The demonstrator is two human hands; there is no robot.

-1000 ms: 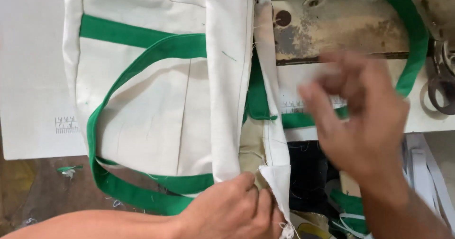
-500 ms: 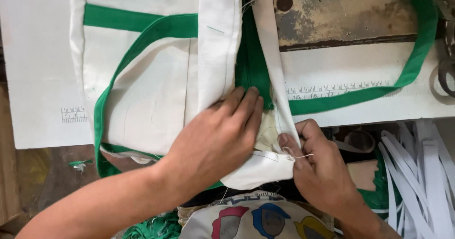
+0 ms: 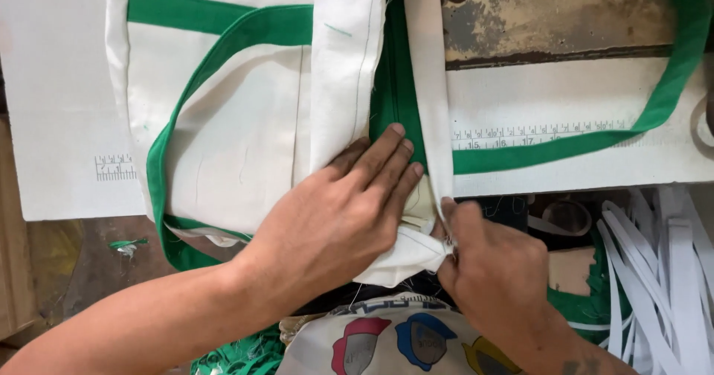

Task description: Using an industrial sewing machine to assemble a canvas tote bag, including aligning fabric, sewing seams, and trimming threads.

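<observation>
— What is sitting in the middle of the frame?

— A cream canvas bag with green strap trim [image 3: 245,137] is lying across the white work surface [image 3: 59,85], running from the top edge down to the lower centre. One long green strap loop [image 3: 669,85] is trailing off toward the upper right, over a worn, rusty metal plate [image 3: 558,18].

— And what is the left hand doing?

— The left hand [image 3: 335,226] is coming in from the lower left and pressing flat on the bag, just below centre. Its fingers [image 3: 390,159] are lying stretched and close together, resting on a folded cream panel and a green strip beside it.

— The right hand?

— The right hand [image 3: 491,271] is sitting at lower centre-right, touching the left hand's edge. Its fingers [image 3: 450,222] are pinching narrowly on the bag's bottom corner, where a cream band is coming down to a bunched fold.

— Anything else around?

— A printed ruler scale [image 3: 535,133] is showing on the surface right of centre, under the green strap. A bundle of white webbing strips [image 3: 654,271] is hanging at the lower right, below the surface edge. A cloth with colourful printed shapes [image 3: 387,341] is lying at the bottom centre, between the two forearms.
</observation>
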